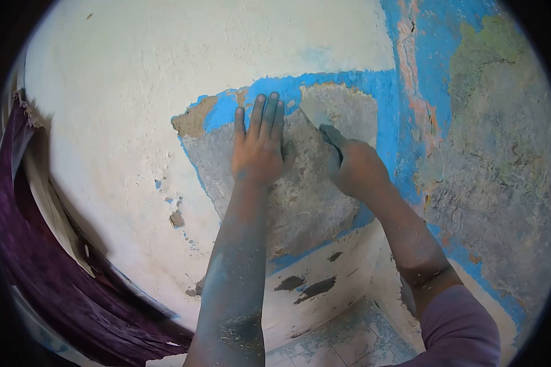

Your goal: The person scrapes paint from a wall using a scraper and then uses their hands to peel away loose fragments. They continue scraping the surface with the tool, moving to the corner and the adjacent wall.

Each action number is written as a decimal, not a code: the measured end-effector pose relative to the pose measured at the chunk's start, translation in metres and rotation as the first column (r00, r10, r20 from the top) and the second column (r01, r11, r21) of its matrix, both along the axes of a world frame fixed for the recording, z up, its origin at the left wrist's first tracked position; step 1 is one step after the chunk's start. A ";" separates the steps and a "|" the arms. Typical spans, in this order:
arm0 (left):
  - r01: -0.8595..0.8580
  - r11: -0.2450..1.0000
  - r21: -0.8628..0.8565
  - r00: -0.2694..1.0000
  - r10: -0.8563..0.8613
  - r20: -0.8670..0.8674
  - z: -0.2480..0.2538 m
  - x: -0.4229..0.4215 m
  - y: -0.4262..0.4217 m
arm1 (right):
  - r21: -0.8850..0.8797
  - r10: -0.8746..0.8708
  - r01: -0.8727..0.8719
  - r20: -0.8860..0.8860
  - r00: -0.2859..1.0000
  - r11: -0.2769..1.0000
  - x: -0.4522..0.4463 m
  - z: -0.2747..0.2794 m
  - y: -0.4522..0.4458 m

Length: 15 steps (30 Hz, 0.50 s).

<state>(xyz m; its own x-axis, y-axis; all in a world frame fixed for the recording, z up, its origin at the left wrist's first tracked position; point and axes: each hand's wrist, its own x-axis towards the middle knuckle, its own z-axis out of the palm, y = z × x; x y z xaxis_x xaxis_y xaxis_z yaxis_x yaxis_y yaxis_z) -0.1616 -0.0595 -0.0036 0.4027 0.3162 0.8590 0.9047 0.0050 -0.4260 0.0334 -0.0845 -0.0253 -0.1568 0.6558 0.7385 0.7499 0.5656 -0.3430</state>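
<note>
My left hand point(259, 147) lies flat against the wall, fingers stretched upward. Its fingertips reach the strip of blue paint point(337, 79), and its palm is over the bare grey plaster point(306, 196). To its right, my right hand point(362, 170) is closed around the dark handle of a scraper point(315, 115). The scraper's thin blade points up and left and appears to meet the wall near the upper edge of the grey patch. Fingers of the right hand partly hide the handle. Both forearms are dusted with pale specks.
White paint point(122, 73) surrounds the patch, with small chips to its left. At right, past the corner, an adjoining wall point(490, 165) shows grey plaster and blue remnants. A purple curtain point(37, 263) hangs at left. Dusty floor tiles point(355, 339) lie below.
</note>
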 end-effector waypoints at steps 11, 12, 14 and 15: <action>-0.053 0.998 -0.019 0.994 0.055 0.094 -0.003 0.006 -0.005 | 0.046 -0.005 0.002 0.061 0.998 0.999 0.009 -0.016 0.007; -0.057 0.998 -0.007 0.994 0.057 0.097 -0.003 0.006 -0.003 | 0.019 -0.038 0.036 0.103 0.994 0.999 0.009 -0.014 0.008; -0.075 0.997 -0.007 0.992 0.075 0.103 -0.004 0.006 -0.001 | 0.034 -0.043 0.039 0.097 0.994 0.999 0.005 -0.003 0.007; -0.079 0.997 -0.008 0.990 0.080 0.113 -0.004 0.007 -0.001 | 0.037 -0.049 0.045 0.095 0.994 0.998 0.004 0.000 0.006</action>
